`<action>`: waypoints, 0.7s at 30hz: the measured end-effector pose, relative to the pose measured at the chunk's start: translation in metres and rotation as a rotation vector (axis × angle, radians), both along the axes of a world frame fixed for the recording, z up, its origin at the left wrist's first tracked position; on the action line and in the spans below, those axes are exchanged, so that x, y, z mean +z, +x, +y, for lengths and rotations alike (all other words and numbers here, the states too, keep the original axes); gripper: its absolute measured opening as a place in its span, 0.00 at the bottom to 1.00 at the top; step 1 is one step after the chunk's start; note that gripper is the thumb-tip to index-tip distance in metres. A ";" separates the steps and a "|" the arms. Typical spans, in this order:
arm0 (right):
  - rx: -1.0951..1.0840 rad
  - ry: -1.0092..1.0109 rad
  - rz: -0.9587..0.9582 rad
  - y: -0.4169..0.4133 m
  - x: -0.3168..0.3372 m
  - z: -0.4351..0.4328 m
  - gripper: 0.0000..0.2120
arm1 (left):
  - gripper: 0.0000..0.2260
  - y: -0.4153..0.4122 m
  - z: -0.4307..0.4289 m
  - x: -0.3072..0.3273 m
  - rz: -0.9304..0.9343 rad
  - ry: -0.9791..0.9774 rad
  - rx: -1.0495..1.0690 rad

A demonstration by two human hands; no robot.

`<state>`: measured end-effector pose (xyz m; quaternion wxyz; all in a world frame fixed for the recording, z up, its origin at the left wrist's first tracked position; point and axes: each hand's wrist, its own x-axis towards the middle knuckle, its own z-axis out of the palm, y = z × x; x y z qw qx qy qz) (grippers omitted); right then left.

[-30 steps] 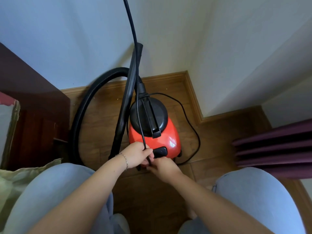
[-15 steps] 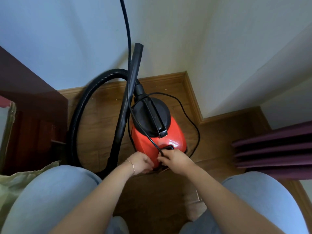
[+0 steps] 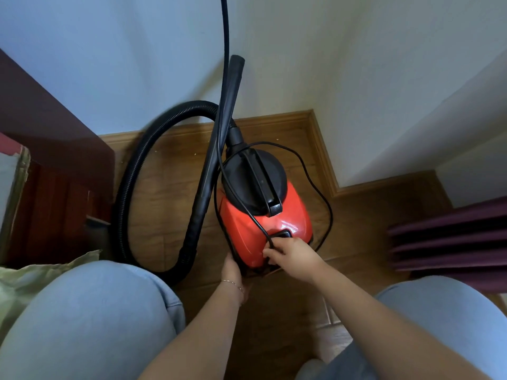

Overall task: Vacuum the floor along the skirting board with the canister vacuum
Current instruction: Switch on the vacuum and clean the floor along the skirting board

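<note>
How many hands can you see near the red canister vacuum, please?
2. The left hand rests against the near-left corner of the canister vacuum, fingers mostly hidden; the right hand is at its near end, pinching the power cord.

The hose (image 3: 123,193) loops left of the canister vacuum (image 3: 290,215); the skirting board (image 3: 274,118) runs behind it; the power cord (image 3: 225,28) drapes over it.

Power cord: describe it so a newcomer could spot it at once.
Find the red canister vacuum on the wooden floor in the wall corner. The power cord is the thin smooth black line crossing its black lid, pinched by the right hand. The hose beside it is thick and ribbed.
</note>
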<state>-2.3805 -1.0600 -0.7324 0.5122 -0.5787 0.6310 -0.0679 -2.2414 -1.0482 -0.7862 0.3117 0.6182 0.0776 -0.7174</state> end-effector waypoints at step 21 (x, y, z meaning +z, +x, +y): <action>0.146 0.286 0.362 -0.037 0.021 -0.024 0.10 | 0.17 -0.006 -0.026 0.011 -0.054 0.097 0.165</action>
